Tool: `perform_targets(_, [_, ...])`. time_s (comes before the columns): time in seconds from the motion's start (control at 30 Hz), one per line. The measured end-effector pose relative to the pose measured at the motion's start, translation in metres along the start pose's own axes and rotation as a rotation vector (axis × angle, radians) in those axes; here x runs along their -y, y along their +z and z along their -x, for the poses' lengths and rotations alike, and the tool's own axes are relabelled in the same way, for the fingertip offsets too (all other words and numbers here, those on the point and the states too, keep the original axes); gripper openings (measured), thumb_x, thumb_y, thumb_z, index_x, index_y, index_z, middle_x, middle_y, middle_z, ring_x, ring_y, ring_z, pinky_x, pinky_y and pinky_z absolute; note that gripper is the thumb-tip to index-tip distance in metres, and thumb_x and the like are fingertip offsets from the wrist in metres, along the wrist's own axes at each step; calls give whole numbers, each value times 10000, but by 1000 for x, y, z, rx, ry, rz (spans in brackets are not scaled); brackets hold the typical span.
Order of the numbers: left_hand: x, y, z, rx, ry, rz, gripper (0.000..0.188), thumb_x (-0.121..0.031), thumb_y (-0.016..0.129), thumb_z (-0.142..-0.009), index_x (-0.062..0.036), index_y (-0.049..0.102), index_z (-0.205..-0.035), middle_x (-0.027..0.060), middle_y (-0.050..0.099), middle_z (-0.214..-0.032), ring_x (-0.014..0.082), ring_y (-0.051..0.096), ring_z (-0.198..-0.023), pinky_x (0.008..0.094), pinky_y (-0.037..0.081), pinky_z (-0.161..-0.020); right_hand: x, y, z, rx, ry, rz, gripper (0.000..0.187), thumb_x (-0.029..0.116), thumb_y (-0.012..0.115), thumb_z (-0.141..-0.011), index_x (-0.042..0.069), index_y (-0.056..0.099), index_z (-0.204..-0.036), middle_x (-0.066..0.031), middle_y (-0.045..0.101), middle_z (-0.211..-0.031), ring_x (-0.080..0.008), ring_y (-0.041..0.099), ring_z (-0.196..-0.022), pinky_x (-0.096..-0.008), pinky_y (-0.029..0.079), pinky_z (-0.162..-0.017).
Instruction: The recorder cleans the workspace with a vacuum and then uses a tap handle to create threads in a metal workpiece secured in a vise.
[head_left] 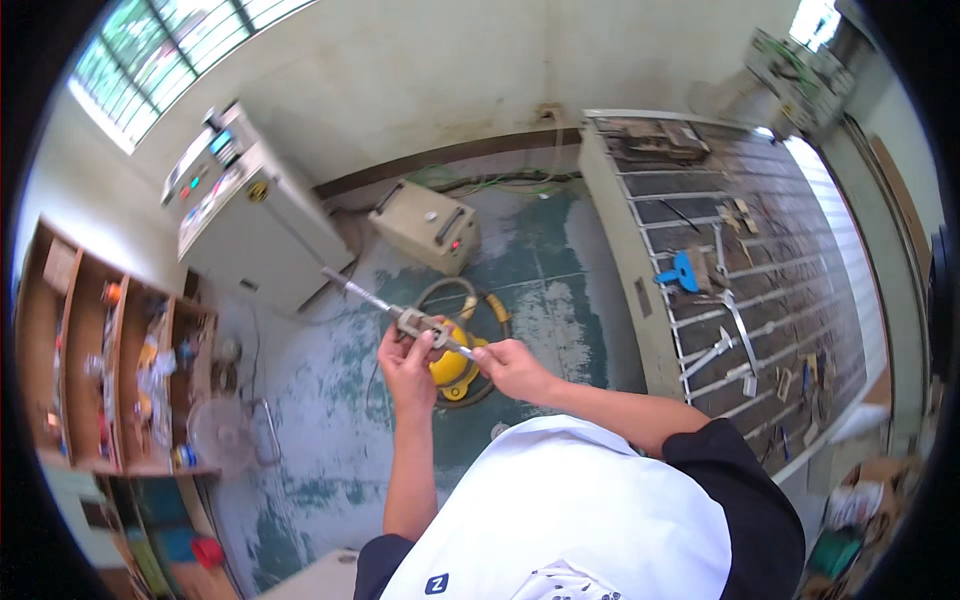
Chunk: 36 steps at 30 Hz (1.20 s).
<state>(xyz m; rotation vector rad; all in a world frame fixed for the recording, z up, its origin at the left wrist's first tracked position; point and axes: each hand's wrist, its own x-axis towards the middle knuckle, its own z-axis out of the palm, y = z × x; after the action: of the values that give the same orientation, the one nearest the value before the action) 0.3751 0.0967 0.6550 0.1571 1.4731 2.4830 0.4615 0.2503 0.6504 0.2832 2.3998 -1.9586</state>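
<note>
Peeling green-and-grey floor (330, 420) down below, a round yellow machine (455, 376) sitting on it, and out in front of it, a slim metal tool (408, 321) slanting away to the upper left! Left hand (407, 368): thumb and fingers closed on its blocky middle, the long bar jutting past them. Right hand (515, 370): fingertips pinched together on the near end.

The worn green-and-grey floor (320, 420) carries a yellow canister vacuum (450, 371), a beige box-shaped unit (422, 222) and a tall pale cabinet (265, 235). Across the slatted metal bed (625, 240) lie a blue-headed tool (682, 272) and scattered metal pieces (739, 325).
</note>
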Motion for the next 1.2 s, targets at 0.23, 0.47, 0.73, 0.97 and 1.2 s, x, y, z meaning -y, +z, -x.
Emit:
perform_targets(0.23, [25,55,-76,159,-75,-35,277,57,575,-849,60,518,-1120,247,665,-995,356,691,-885,415,598,-775,-16,-51,-41,-67,120,-212,441,280,472,-1002,-2,540,-669,-12,464,-557,-111,402,-545,-331,357,-511])
perform_targets(0.47, [90,153,-182,378,-243,152,384,-26,524,-948,15,417,-1315,212,542,-1262,327,601,-1109,420,482,-1004,-55,-144,-138,-222,-7,-478,402,324,444,-1023,77,515,-714,54,426,-577,-52,377,-503,-232,297,-452])
perform_targets(0.73, [166,281,-338,496,-329,-178,414,-50,591,-920,4,469,-1312,116,593,-1126,218,624,-942,399,530,-873,-77,-329,-212,-586,-155,352,217,177,589,-898,-22,600,-983,-154,581,-806,-302,601,-790,-373,484,-713])
perform_targets(0.97, [183,448,-389,1134,194,-1135,500,53,632,-775,-1,537,-1264,152,604,-1098,348,606,-980,355,485,-806,-25,-513,-195,-844,-243,1196,395,205,711,-763,49,574,-1099,-143,626,-948,-303,633,-902,-442,449,-881])
perform_targets(1.2, [256,582,-442,1765,595,-1017,467,-63,679,-772,-32,545,-1218,187,586,-1092,371,574,-1003,411,478,-830,-89,-600,-168,-744,350,788,232,279,708,-774,73,607,-808,-124,628,-722,-339,628,-721,-460,480,-684])
